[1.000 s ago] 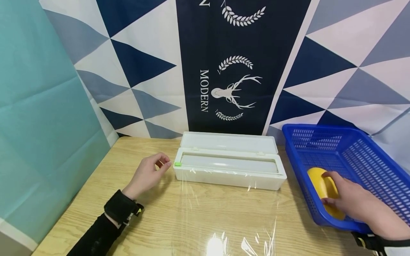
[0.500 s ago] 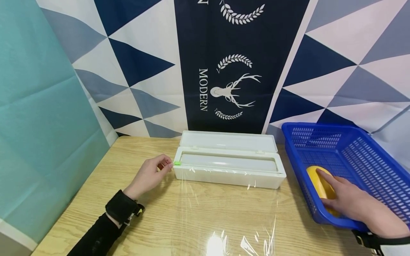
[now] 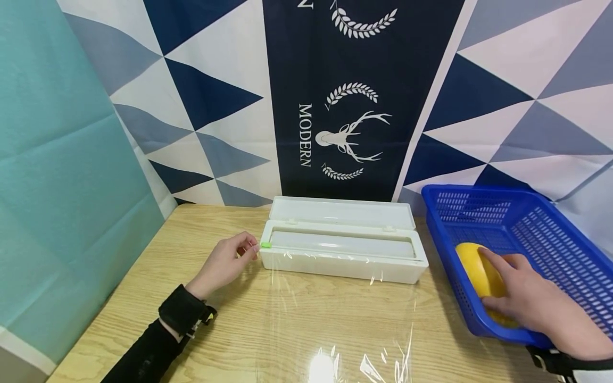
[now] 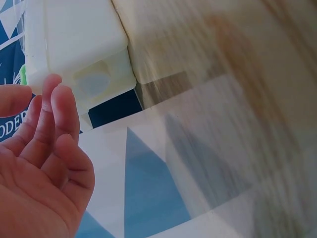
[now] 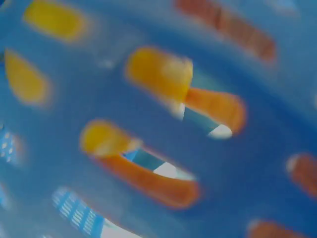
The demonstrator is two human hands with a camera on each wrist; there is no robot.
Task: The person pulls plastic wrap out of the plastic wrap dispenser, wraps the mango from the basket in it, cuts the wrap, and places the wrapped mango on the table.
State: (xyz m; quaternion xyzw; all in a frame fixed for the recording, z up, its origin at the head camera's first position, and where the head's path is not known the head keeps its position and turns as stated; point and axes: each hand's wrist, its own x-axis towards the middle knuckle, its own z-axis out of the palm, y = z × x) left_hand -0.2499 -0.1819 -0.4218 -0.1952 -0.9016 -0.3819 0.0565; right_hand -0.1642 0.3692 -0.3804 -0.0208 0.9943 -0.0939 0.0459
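Observation:
My left hand (image 3: 225, 263) is at the left end of a white cling film dispenser box (image 3: 345, 268), its fingers loosely bent. In the left wrist view, the fingertips (image 4: 62, 94) overlap the box's end; contact is uncertain. A sheet of clear cling film (image 3: 340, 319) runs from the box toward me over the table. My right hand (image 3: 531, 298) reaches into a blue plastic basket (image 3: 479, 194) and holds a smooth, rounded yellow object (image 3: 479, 271), thumb and fingers around it. Through the basket's slots, the right wrist view shows blurred yellow (image 5: 158, 72) and fingers (image 5: 148, 181).
The box's white lid (image 3: 342, 213) stands open at the back, with a green slider (image 3: 266, 244) at the left of the cutting edge. Patterned cloth (image 3: 345, 101) hangs behind the wooden table (image 3: 210, 330); teal cloth (image 3: 72, 175) hangs at the left.
My left hand has shifted slightly right, closer to the box's end. In the basket, the yellow object has risen and tilted a little with my right hand around it.

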